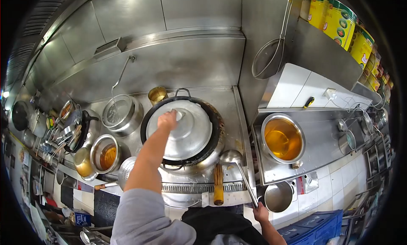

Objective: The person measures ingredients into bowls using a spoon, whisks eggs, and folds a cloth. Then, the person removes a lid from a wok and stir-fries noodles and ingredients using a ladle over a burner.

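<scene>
Cook's L hand [168,119] grips the domed metal lid [190,141] at its center, fingers curled over the top, w/ the knob mostly hidden; R hand [260,212], low in view, is clenched on the handle of a steel ladle [244,177]. The lid sits flat over a dark-rimmed wok [217,118] on the stainless range [231,103], inside the rim, w/ a loop handle showing at the far side. Ladle slants up & left from the fist, its bowl on the range just beside the wok's near R edge. A bamboo brush [218,187] stands handle toward the cook, btw wok & front edge, nr the ladle. To the L, partly behind the forearm, lies a perforated skimmer [126,171] w/ wood handle; beyond it, a steel pot [95,149] holding amber liquid, then a lg pot [129,126] w/ a strainer [116,111] on top, under a bent faucet [121,75]. An open gold-colored tin [157,95] stands behind the wok. On the R counter [322,143], a wide steel basin [303,139] holds more amber liquid; a deep pot [278,197] sits below. A wire-mesh strainer [268,58] hangs on the partition; yellow cans [339,22] line the shelf, upper R.
</scene>
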`<state>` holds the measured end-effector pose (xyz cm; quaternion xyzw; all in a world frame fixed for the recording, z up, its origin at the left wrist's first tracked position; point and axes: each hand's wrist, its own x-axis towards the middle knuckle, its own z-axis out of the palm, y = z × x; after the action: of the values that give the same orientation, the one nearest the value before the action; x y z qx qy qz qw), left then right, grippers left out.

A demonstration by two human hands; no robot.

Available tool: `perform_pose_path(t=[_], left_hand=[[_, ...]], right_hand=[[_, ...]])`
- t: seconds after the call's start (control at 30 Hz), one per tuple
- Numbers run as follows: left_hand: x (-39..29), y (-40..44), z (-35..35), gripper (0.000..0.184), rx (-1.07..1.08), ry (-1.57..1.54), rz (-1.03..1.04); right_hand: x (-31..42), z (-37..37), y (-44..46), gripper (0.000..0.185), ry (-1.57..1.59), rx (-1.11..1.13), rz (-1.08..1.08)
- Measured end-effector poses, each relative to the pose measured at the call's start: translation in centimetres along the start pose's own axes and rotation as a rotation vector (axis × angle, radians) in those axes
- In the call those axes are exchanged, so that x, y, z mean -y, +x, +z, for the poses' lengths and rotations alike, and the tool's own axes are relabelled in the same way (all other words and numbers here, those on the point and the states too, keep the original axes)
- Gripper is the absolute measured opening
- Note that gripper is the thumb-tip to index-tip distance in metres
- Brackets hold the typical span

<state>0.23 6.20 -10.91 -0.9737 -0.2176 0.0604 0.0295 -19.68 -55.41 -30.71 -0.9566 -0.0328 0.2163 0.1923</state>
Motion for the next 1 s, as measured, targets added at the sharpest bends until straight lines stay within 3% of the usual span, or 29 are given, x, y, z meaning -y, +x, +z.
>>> perform_pose_path(t=[0.07, 0.17, 0.2, 0.27, 0.33, 0.4, 0.47, 0.57, 0.63, 0.73, 0.8, 0.87, 0.93, 1.0], left_hand=[[2.6, -3.1, -3.3, 0.055, -0.138, -0.066, -0.048], [9.2, -8.2, -8.7, 0.068, -0.358, -0.322, -0.167], [10.7, -11.2, -11.2, 0.066, -0.443, -0.422, -0.213], [15.7, -15.4, -11.8, 0.057, -0.666, -0.687, -0.171], [18.3, -20.6, -12.3, 0.048, -0.746, -0.877, -0.201], [20.4, -24.6, -9.9, 0.043, -0.779, -1.117, -0.241], [23.4, -27.9, -5.0, 0.042, -0.801, -1.122, -0.298], [24.9, -32.2, -0.3, 0.043, -0.820, -1.176, -0.340], [25.5, -34.6, 1.2, 0.046, -0.796, -1.125, -0.445], [27.1, -37.5, 3.3, 0.050, -0.870, -1.030, -0.504], [27.1, -38.9, 3.7, 0.053, -0.870, -1.132, -0.538], [27.5, -39.9, 4.3, 0.053, -0.831, -1.161, -0.599], [28.5, -39.6, 6.4, 0.051, -0.865, -1.117, -0.589], [28.6, -39.4, 5.9, 0.051, -0.832, -1.184, -0.573]], right_hand=[[-1.3, 0.0, -1.0, 0.023, 0.003, 0.019, -0.019], [1.0, -3.9, -3.3, 0.015, 0.671, 0.208, 0.114], [2.3, -4.8, -2.8, 0.015, 0.662, 0.217, 0.112], [4.6, -6.3, -1.8, 0.021, 0.881, 0.286, -0.155], [9.9, -7.5, 0.1, 0.038, 0.870, 0.241, -0.311], [14.7, -8.4, 2.3, 0.062, 0.891, 0.279, -0.273], [19.3, -10.1, 5.2, 0.077, 0.723, 0.282, -0.317], [25.4, -12.3, 9.0, 0.083, 0.654, 0.333, -0.355], [29.4, -12.9, 9.4, 0.084, 0.348, 0.174, -0.446], [32.4, -7.8, 7.8, 0.088, 0.163, 0.109, -0.363], [34.1, -2.5, 3.0, 0.089, 0.906, 0.606, -0.165], [40.7, -3.5, -2.7, 0.090, 1.299, 0.814, 0.234], [37.3, -2.4, 2.2, 0.072, 1.836, 1.294, 0.233], [40.9, -7.2, -1.4, 0.062, 2.082, 1.242, 0.501]])
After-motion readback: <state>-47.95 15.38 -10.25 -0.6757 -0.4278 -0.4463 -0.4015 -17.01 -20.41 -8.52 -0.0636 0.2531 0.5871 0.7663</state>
